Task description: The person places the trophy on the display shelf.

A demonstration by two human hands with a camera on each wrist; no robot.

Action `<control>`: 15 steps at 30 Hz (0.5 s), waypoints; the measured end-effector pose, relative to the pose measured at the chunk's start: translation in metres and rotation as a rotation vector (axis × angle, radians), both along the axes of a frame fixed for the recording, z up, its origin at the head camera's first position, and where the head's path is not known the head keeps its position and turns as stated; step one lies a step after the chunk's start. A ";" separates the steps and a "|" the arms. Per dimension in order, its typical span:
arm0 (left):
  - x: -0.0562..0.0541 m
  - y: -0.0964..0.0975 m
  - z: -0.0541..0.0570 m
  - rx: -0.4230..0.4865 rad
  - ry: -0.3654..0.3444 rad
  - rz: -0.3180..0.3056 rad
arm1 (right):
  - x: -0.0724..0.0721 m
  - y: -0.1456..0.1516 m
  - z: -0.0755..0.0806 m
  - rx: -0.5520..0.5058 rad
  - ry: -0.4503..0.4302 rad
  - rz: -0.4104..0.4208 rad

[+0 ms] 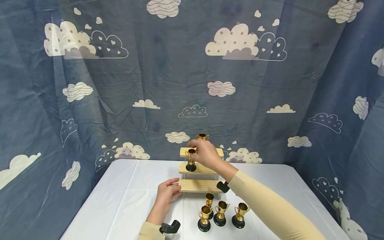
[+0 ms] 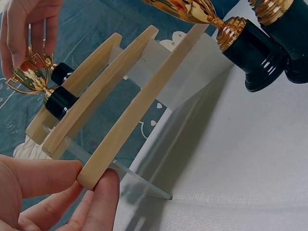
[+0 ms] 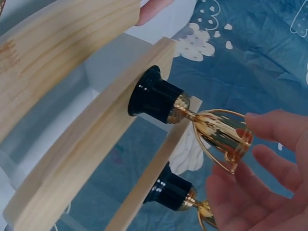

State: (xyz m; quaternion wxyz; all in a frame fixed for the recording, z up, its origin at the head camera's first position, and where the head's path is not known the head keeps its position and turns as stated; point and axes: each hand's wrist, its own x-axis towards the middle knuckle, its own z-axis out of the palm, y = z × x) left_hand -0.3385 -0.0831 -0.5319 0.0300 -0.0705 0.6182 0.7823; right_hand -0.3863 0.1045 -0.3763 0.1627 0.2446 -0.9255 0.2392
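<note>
A three-step wooden display stand [image 1: 199, 185] with clear side panels stands on the white table. My left hand [image 1: 167, 193] pinches the left end of its lowest step [image 2: 120, 125], thumb on one face and fingers on the other. On the middle step, near its left end, a small gold trophy cup [image 1: 191, 163] stands upright on its black base. My right hand [image 1: 205, 153] holds this cup at the rim and handle, with the thumb [image 3: 274, 126] against the rim. Behind that hand, a second trophy cup [image 3: 173, 190] stands on the top step, partly hidden.
Several more gold trophy cups stand on the table before the stand, among them one at the front [image 1: 204, 220] and one at the right [image 1: 239, 215]. A blue cloud-print cloth [image 1: 168, 73] hangs behind and at both sides of the white table [image 1: 126, 200].
</note>
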 end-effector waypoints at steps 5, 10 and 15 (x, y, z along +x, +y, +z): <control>0.000 -0.001 0.002 0.002 0.005 0.000 | 0.003 0.002 0.008 -0.016 -0.016 -0.001; 0.002 -0.001 0.003 0.004 0.009 -0.008 | 0.007 0.007 0.018 -0.035 -0.009 -0.016; 0.001 -0.001 0.002 0.005 0.004 -0.002 | 0.013 0.014 0.028 -0.045 0.004 -0.029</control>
